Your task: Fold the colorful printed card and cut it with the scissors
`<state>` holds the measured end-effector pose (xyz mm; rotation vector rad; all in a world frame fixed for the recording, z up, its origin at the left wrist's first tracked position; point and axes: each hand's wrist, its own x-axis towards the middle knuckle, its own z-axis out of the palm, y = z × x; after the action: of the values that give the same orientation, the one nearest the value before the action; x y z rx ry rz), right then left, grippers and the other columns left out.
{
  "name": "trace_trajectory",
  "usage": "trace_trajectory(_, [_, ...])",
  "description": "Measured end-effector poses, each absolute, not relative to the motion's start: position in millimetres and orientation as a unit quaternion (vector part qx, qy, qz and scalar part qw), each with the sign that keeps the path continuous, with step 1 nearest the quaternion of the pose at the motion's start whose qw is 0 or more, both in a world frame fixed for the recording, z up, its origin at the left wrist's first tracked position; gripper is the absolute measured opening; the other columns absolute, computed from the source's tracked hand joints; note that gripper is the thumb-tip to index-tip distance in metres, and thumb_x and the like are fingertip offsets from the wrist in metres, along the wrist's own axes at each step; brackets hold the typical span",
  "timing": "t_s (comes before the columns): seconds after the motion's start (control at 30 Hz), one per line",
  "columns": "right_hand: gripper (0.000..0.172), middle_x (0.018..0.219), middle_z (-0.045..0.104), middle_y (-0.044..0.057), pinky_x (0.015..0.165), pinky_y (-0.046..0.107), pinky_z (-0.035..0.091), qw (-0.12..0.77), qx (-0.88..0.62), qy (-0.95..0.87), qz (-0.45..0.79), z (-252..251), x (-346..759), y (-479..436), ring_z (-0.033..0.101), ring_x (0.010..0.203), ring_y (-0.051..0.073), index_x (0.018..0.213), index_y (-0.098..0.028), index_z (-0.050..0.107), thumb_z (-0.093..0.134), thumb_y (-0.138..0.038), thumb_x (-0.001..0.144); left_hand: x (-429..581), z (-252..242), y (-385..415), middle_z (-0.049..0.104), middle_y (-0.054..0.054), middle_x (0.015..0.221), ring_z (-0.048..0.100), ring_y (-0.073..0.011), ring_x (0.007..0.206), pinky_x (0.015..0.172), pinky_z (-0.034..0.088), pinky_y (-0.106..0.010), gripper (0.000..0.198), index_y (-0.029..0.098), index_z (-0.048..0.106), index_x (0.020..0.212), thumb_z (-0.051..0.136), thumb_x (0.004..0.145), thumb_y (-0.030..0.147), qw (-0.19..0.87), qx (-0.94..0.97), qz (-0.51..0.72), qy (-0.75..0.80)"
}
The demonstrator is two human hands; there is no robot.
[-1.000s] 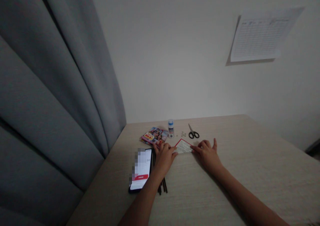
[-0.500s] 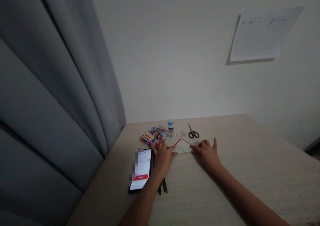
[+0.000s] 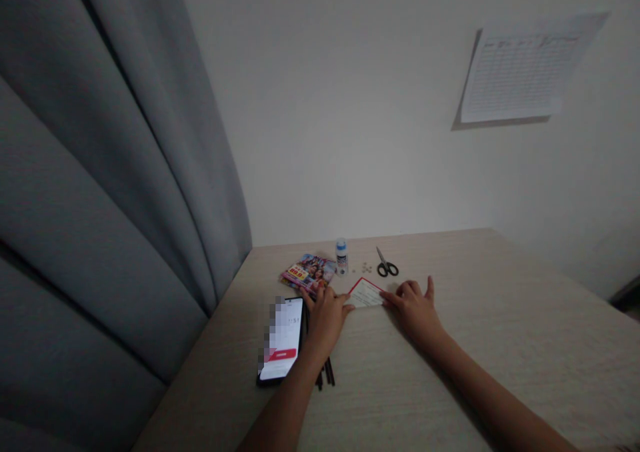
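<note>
A folded piece of printed paper (image 3: pixel 367 294), triangular with a red upper edge, lies on the table between my hands. My left hand (image 3: pixel 327 311) pinches its left corner between thumb and fingers. At the right corner, my right hand (image 3: pixel 411 305) grips the paper with thumb and index finger, its little finger raised. Beyond the left hand sits a stack of colourful printed leaflets (image 3: pixel 311 272). Several thin dark sticks (image 3: pixel 327 371) lie partly hidden under my left wrist.
A phone (image 3: pixel 283 339) with a lit screen lies left of my left forearm. Behind the paper are a glue bottle (image 3: pixel 341 257) with a blue top, several small pale discs (image 3: pixel 367 267) and black-handled scissors (image 3: pixel 387 266). A grey curtain (image 3: pixel 125 172) hangs along the left side.
Both hands stay almost still on the paper's corners. The figures on the phone's screen have changed.
</note>
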<state>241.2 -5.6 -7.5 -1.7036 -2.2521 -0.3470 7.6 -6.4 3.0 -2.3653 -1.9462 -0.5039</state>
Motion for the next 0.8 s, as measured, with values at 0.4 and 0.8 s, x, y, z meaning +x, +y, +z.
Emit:
trace_trajectory(0.4, [0.027, 0.101, 0.066, 0.006, 0.109, 0.076, 0.007, 0.149, -0.592, -0.783, -0.118, -5, 239, -7, 0.052, 0.109, 0.028, 0.118, -0.041, 0.07, 0.054, -0.042, 0.097, 10, 7, -7, 0.066, -0.008, 0.114, 0.046, -0.0341, 0.123, 0.11, 0.0, -0.078, 0.031, 0.03, 0.074, 0.11, 0.055, 0.094, 0.05, 0.022, -0.772, -0.175, -0.611])
trace_trajectory(0.8, [0.026, 0.104, 0.065, 0.007, 0.109, 0.077, 0.006, 0.147, -0.593, -0.783, -0.12, -5, 238, -6, 0.052, 0.111, 0.029, 0.119, -0.041, 0.069, 0.055, -0.041, 0.097, 20, 11, -2, 0.069, -0.006, 0.112, 0.045, -0.0304, 0.126, 0.114, 0.004, -0.072, 0.021, 0.025, 0.068, 0.11, 0.056, 0.093, 0.028, 0.026, -0.81, -0.184, -0.557])
